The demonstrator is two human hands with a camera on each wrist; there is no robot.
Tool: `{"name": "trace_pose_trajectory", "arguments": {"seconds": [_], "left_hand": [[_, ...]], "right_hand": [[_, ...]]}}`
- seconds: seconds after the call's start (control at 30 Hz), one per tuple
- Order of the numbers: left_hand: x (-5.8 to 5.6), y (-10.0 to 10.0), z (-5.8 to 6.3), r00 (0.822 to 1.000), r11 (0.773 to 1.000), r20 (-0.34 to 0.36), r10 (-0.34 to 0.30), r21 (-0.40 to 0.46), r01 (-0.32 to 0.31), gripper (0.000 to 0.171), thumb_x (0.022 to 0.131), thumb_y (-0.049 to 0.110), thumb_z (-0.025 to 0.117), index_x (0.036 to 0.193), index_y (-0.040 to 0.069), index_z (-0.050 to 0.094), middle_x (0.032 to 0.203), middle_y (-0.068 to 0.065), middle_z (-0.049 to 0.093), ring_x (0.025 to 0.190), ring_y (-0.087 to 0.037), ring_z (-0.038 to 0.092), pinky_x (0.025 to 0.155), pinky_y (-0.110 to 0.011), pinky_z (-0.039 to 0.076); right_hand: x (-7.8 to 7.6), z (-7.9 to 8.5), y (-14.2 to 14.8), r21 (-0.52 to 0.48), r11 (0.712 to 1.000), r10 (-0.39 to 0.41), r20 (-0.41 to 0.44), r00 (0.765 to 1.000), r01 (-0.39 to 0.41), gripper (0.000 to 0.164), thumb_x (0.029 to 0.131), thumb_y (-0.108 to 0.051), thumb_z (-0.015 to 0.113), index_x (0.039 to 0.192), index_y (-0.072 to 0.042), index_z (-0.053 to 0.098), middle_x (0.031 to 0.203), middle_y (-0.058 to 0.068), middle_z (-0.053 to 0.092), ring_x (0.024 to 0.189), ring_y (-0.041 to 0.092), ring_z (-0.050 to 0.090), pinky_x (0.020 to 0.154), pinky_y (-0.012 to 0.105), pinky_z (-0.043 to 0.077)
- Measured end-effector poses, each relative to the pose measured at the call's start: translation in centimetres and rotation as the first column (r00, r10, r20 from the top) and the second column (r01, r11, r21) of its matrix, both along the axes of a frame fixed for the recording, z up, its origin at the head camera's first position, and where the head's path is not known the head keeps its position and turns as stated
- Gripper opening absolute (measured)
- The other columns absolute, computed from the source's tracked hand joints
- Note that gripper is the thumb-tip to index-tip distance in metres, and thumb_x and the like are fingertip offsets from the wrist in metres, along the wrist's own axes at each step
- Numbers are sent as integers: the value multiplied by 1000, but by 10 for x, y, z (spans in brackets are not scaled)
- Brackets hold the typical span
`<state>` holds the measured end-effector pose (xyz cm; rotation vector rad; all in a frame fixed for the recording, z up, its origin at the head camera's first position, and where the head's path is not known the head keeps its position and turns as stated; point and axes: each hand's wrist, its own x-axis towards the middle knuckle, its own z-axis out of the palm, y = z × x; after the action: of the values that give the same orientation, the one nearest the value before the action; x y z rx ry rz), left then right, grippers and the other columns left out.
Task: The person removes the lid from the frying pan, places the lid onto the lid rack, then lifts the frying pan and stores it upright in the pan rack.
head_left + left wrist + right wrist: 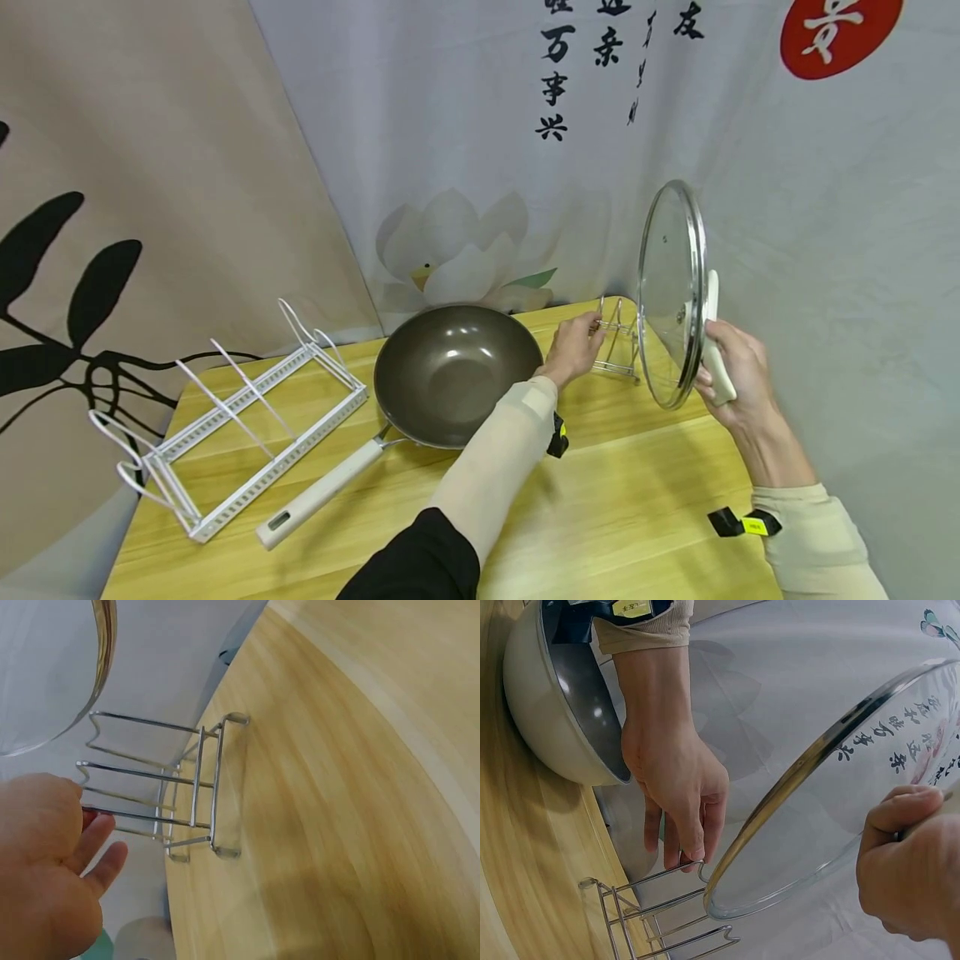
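Note:
My right hand (738, 375) grips the white handle (717, 346) of a glass pot lid (670, 292), which stands on edge in the air at the right. In the right wrist view the lid's metal rim overlaps the end of a small wire lid rack (656, 915). The fingertips of my left hand (576, 346) pinch the near end of this rack, as the left wrist view shows at a top wire (135, 816). The rack stands on its feet at the table's back right. A brown-lined wok (457, 375) sits left of my left hand.
The wok's long pale handle (322, 496) points toward the front left. A white slotted rack (247, 425) with upright prongs lies at the table's left. Behind the wooden table (615, 500) hangs a printed cloth (465, 125), close to its back edge.

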<state>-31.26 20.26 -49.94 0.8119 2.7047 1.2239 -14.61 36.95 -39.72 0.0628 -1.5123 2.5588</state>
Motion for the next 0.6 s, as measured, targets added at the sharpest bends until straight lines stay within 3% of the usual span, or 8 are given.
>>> {"name": "trace_pose_trajectory", "arguments": {"seconds": [0.23, 0.6], "left_hand": [[-2, -1, 0, 998, 1000, -66, -12, -23, 10, 36, 109, 27, 54, 143, 16, 60, 132, 0, 73, 118, -12, 71, 96, -23, 59], [-7, -1, -5, 994, 999, -113, -5, -36, 1, 31, 107, 25, 59, 136, 17, 65, 124, 1, 75, 109, -9, 73, 90, -19, 59]], "right_hand": [[0, 0, 1, 6, 1000, -1, -11, 1000, 1, 28, 111, -15, 43, 120, 3, 62, 78, 5, 65, 43, 10, 49, 30, 24, 28], [0, -1, 1, -12, 1000, 3, -4, 1000, -3, 28, 111, -15, 44, 120, 2, 63, 79, 5, 65, 44, 10, 49, 30, 23, 30]]}}
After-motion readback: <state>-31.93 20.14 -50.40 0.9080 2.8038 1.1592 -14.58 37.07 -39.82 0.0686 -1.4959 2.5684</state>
